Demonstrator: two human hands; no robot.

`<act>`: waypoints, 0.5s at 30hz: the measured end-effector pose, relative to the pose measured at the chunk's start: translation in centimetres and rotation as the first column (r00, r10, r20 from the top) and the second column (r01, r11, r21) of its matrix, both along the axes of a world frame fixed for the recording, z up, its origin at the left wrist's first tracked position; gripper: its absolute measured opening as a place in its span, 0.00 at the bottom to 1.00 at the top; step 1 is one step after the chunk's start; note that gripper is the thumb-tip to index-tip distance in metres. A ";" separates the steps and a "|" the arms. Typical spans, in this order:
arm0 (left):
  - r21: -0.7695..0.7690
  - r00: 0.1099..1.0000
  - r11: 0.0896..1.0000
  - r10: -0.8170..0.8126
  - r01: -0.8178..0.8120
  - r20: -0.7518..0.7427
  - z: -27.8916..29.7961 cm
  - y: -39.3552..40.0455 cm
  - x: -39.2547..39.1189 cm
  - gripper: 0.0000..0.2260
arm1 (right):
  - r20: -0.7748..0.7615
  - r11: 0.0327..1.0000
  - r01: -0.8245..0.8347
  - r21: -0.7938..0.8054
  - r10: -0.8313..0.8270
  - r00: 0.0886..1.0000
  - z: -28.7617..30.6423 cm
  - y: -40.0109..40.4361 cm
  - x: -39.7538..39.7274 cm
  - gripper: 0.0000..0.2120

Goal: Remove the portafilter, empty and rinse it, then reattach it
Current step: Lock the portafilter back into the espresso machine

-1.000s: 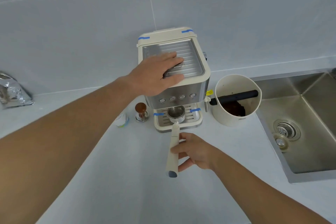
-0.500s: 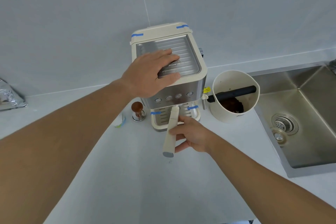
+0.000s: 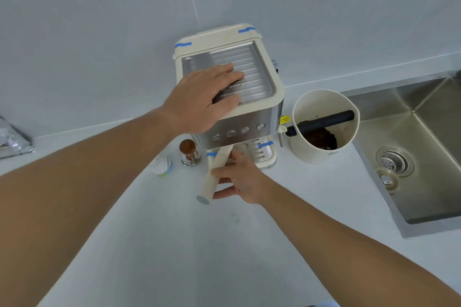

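Under the espresso machine [image 3: 239, 112], the right grip [image 3: 239, 179] clasps the portafilter [image 3: 215, 172] handle; left grip [image 3: 202, 97] flat on top.

Coffee machine [image 3: 247, 117] under the left hand [image 3: 199, 99] looks like brushed shiny metal with matt cream plastic trim. The handle [image 3: 214, 172] in the right hand [image 3: 239, 179] is the same smooth cream plastic. Left of that hand, a tamper [image 3: 188, 153] with a wood knob on a polished metal base.
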State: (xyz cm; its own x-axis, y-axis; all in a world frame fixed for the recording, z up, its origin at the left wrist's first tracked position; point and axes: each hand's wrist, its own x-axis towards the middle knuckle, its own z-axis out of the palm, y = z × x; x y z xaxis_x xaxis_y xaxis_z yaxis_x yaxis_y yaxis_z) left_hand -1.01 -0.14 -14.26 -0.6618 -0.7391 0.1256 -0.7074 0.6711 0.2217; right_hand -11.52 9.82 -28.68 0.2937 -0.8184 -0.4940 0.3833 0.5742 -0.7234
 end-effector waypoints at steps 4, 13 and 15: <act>0.000 1.000 1.000 0.005 -0.005 -0.020 0.0 -0.2 -0.1 0.25 | 0.027 0.999 0.050 0.010 -0.051 0.998 0.0 -0.7 0.3 0.20; 0.004 0.999 1.000 0.021 -0.020 -0.050 0.0 0.0 -0.1 0.24 | -0.003 0.996 0.088 0.020 -0.088 0.996 0.0 -0.9 1.1 0.20; 0.003 0.998 1.000 0.023 -0.023 -0.057 0.0 0.0 -0.1 0.23 | -0.020 0.996 0.085 0.028 -0.085 0.996 -0.1 -0.7 1.7 0.20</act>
State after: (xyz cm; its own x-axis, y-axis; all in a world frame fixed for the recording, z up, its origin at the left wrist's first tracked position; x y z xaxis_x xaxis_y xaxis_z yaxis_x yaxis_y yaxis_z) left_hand -1.12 -0.13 -14.31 -0.6364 -0.7545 0.1603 -0.7090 0.6540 0.2636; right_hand -9.85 9.07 -28.77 0.2142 -0.8254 -0.5224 0.4185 0.5608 -0.7144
